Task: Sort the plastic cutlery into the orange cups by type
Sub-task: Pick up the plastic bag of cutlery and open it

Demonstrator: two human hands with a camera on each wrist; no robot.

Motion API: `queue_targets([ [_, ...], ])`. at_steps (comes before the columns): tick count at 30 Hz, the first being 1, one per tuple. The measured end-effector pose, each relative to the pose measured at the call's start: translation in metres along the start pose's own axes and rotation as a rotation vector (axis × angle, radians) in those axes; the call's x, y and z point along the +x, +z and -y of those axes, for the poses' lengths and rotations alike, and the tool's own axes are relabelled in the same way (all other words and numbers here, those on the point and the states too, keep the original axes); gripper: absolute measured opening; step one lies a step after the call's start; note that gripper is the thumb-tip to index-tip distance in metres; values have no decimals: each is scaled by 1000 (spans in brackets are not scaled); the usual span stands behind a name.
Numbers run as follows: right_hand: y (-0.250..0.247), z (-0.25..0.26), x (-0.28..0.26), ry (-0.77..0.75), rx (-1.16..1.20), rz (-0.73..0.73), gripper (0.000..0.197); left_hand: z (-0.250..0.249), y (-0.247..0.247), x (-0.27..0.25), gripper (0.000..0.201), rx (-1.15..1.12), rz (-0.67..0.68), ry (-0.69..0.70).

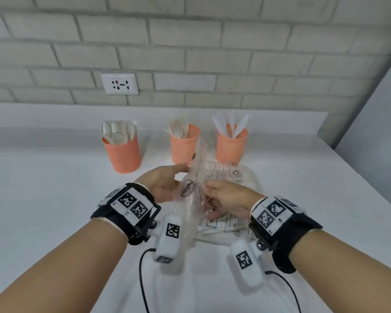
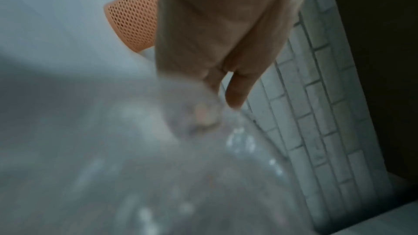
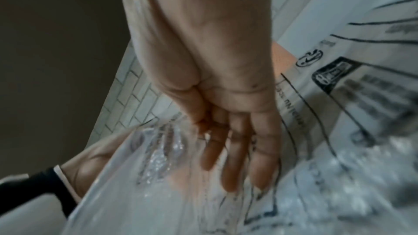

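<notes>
Three orange mesh cups stand in a row: the left cup (image 1: pixel 124 154) (image 2: pixel 133 24) holds spoons, the middle cup (image 1: pixel 182 145) forks, the right cup (image 1: pixel 231 145) white knives. In front of them both hands hold up a clear printed plastic bag (image 1: pixel 195 170) (image 2: pixel 158 149) (image 3: pixel 147 176). My left hand (image 1: pixel 165 181) (image 2: pixel 217 99) grips its left side, fingers stretched along the film. My right hand (image 1: pixel 224 195) (image 3: pixel 230 153) pinches the film, fingers pointing down behind it. No cutlery shows in the bag.
A second printed plastic bag (image 1: pixel 233 177) (image 3: pixel 361 78) lies flat on the white counter (image 1: pixel 54 199) under my right hand. A brick wall with a socket (image 1: pixel 119 84) runs behind the cups. Camera cables trail near the counter's front edge.
</notes>
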State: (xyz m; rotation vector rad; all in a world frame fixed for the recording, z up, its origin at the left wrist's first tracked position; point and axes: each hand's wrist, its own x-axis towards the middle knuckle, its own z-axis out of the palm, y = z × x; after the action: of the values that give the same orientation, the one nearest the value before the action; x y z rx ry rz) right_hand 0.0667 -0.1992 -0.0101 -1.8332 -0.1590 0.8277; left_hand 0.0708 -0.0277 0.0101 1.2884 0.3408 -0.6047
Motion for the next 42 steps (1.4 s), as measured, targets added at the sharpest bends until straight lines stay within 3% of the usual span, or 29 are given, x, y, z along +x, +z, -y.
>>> queue_targets([
  [1,2,1,2,2,-46,-52,25,-4,-3,-2,13,0,-39,61],
  [2,4,3,4,-28,-113,-152,21,-8,-5,-4,13,24,-100,146],
  [5,7,15,4,-289,-223,-567,18,-12,-10,-5,50,134,-209,361],
  [6,8,22,2,-374,-184,-594,21,-12,-8,-6,57,163,-206,411],
  [8,13,34,-2,-424,-130,-463,28,-13,-4,-5,51,178,-169,465],
  [11,18,37,0,-360,-140,-345,32,-17,2,-4,18,141,-101,462],
  [16,14,35,3,-314,-84,-281,22,-12,9,-1,8,318,-118,484],
  [19,13,34,2,-278,-32,-190,21,-10,15,4,14,407,-151,474],
  [22,8,31,1,-249,-16,-155,15,-12,16,4,16,434,-107,482],
  [25,0,29,-2,-234,78,-92,22,-15,13,3,19,392,-72,428],
  [27,-7,27,-6,-215,183,-123,24,-18,6,5,18,286,-141,411],
  [29,-16,24,-9,-205,358,-197,21,-20,-4,8,10,331,-293,436],
  [31,-25,21,-13,-213,600,-279,21,-19,-23,11,10,649,-483,451],
  [33,-32,21,-17,-243,766,-327,20,-18,-35,9,13,1067,-564,368],
  [34,-33,21,-18,-241,757,-344,19,-17,-37,7,27,1196,-553,339],
  [35,-32,22,-20,-232,666,-361,18,-16,-35,7,62,1262,-516,349],
  [36,-29,23,-22,-226,514,-364,17,-18,-29,6,94,1248,-473,452],
  [37,-25,25,-23,-222,338,-346,17,-22,-19,5,112,1243,-450,589],
  [38,-21,26,-25,-222,189,-317,16,-24,-8,6,117,1281,-423,724],
  [39,-17,27,-28,-221,87,-282,14,-26,4,10,107,1386,-399,798],
  [40,-15,27,-30,-218,47,-252,9,-27,13,15,84,1488,-342,823],
  [42,-19,22,-33,-195,-28,-239,26,-23,21,26,20,1454,-231,647],
])
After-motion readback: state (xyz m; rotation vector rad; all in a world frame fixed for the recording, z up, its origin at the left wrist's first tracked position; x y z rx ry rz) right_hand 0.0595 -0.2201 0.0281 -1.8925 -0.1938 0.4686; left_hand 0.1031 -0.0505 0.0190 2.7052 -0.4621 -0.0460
